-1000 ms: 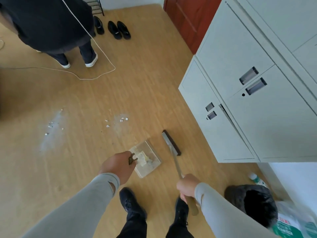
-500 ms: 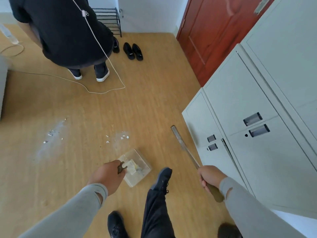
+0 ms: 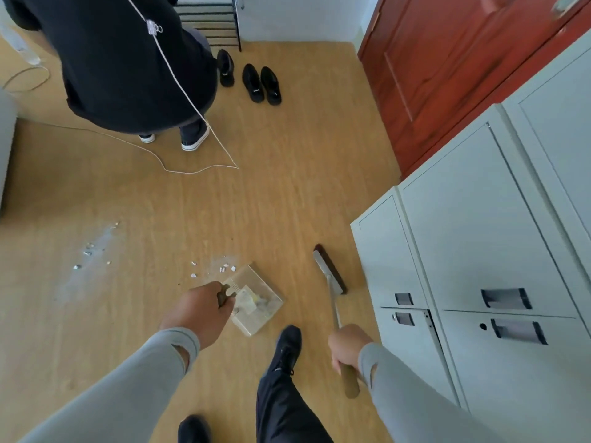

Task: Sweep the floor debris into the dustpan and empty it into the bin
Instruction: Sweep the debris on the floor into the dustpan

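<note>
My left hand [image 3: 198, 314] grips the dark handle of a clear plastic dustpan [image 3: 256, 298] that holds pale scraps and hangs just above the wooden floor. My right hand [image 3: 347, 345] is closed around the brown grip of a brush [image 3: 329, 273], whose dark bristle head points away from me, close to the lockers. Small white debris bits [image 3: 224, 268] lie on the floor just beyond the dustpan. A second scatter of debris [image 3: 92, 251] with a whitish smear lies farther left. The bin is out of view.
Grey metal lockers [image 3: 479, 251] fill the right side, with a red door [image 3: 447, 59] behind them. A person in black [image 3: 134, 59] crouches at the back left, a white cord [image 3: 192, 167] trailing on the floor. Black shoes [image 3: 260, 83] stand near a rack. My right foot [image 3: 287, 346] is forward.
The view has tilted up and moved forward, so the bin at the lower right has left the frame. The brush swung up, then back down. The dustpan stays in my left hand.
</note>
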`<state>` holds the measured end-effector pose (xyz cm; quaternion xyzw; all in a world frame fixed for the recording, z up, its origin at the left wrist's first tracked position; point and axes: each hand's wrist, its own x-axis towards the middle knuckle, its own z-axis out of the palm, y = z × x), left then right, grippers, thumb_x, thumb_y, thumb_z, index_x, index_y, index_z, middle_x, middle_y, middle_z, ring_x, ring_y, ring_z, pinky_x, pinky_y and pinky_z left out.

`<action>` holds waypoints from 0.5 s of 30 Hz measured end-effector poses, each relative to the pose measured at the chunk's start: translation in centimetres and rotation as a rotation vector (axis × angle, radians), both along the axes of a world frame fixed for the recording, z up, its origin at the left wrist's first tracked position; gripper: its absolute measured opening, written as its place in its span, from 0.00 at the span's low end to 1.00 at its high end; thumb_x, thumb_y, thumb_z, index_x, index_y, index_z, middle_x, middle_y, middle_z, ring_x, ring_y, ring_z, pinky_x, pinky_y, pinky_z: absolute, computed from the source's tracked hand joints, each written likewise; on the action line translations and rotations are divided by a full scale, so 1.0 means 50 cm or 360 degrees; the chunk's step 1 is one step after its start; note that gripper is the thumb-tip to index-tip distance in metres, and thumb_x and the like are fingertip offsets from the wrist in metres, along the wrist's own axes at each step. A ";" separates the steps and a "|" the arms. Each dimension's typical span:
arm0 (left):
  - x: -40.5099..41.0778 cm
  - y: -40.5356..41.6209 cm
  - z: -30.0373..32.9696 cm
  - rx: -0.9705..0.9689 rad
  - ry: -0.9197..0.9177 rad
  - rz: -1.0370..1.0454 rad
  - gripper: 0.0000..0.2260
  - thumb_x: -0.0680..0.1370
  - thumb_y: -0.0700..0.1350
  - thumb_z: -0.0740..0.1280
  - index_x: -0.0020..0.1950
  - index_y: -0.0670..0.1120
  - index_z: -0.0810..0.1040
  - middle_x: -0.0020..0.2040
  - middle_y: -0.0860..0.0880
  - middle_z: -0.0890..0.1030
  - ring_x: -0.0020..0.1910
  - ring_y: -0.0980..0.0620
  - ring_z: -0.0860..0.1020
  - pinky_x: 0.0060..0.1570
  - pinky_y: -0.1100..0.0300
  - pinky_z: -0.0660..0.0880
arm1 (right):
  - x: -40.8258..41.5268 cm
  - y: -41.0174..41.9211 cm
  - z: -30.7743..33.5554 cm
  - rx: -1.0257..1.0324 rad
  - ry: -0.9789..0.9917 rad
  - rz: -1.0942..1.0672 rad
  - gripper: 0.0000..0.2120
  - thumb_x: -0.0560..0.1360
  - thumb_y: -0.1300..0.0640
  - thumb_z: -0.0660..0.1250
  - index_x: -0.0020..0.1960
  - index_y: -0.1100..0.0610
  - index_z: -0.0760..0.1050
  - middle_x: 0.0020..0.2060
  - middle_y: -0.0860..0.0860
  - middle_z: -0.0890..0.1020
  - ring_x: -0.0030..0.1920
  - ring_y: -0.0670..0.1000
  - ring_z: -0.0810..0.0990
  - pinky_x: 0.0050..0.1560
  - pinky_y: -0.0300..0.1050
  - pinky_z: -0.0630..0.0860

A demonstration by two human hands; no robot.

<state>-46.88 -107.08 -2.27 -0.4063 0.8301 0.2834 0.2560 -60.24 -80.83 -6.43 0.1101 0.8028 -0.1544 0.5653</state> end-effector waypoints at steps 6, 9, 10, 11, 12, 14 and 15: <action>-0.001 -0.023 0.011 -0.0056 -0.0078 0.0003 0.14 0.82 0.58 0.60 0.42 0.51 0.70 0.37 0.53 0.79 0.31 0.52 0.75 0.30 0.60 0.70 | -0.067 0.074 0.134 -0.0146 -0.0280 -0.0094 0.30 0.77 0.65 0.59 0.78 0.54 0.62 0.29 0.52 0.75 0.24 0.46 0.69 0.23 0.38 0.69; 0.031 -0.014 0.004 -0.0073 -0.0097 0.0005 0.14 0.82 0.60 0.59 0.43 0.52 0.71 0.36 0.53 0.79 0.31 0.53 0.76 0.28 0.60 0.70 | -0.127 0.088 0.167 -0.0129 -0.0171 -0.0143 0.25 0.77 0.64 0.61 0.72 0.50 0.69 0.32 0.55 0.75 0.24 0.48 0.69 0.24 0.37 0.65; 0.040 -0.014 0.001 -0.0079 -0.0093 0.0004 0.14 0.82 0.60 0.59 0.44 0.53 0.71 0.36 0.53 0.80 0.31 0.53 0.76 0.28 0.60 0.71 | -0.145 0.075 0.160 -0.0113 -0.0094 -0.0092 0.22 0.77 0.64 0.61 0.68 0.50 0.72 0.32 0.55 0.74 0.24 0.49 0.69 0.25 0.38 0.66; 0.048 -0.014 -0.001 -0.0078 -0.0089 0.0006 0.13 0.82 0.60 0.60 0.44 0.53 0.72 0.36 0.53 0.80 0.32 0.53 0.77 0.29 0.60 0.72 | -0.165 0.050 0.150 -0.0083 0.0002 0.0048 0.20 0.76 0.64 0.60 0.66 0.52 0.74 0.33 0.56 0.73 0.24 0.49 0.69 0.25 0.38 0.66; 0.054 -0.015 -0.003 -0.0070 -0.0087 0.0010 0.13 0.82 0.60 0.60 0.45 0.53 0.72 0.36 0.53 0.80 0.32 0.52 0.78 0.30 0.59 0.73 | -0.185 0.022 0.127 -0.0067 0.0075 0.0169 0.17 0.75 0.64 0.59 0.61 0.53 0.75 0.32 0.56 0.73 0.24 0.50 0.70 0.26 0.39 0.67; 0.060 -0.015 -0.007 -0.0050 -0.0085 0.0018 0.12 0.82 0.61 0.60 0.45 0.55 0.72 0.36 0.53 0.80 0.33 0.52 0.79 0.32 0.58 0.76 | -0.219 -0.049 0.065 0.0002 0.0187 0.0437 0.12 0.73 0.63 0.57 0.55 0.55 0.72 0.32 0.54 0.73 0.26 0.52 0.73 0.28 0.40 0.69; 0.060 -0.014 -0.009 -0.0052 -0.0087 0.0014 0.12 0.82 0.61 0.60 0.46 0.55 0.72 0.36 0.53 0.80 0.34 0.52 0.79 0.33 0.57 0.78 | -0.232 -0.084 0.037 0.0042 0.0237 0.0559 0.12 0.74 0.62 0.57 0.56 0.56 0.71 0.34 0.53 0.73 0.29 0.53 0.75 0.30 0.41 0.71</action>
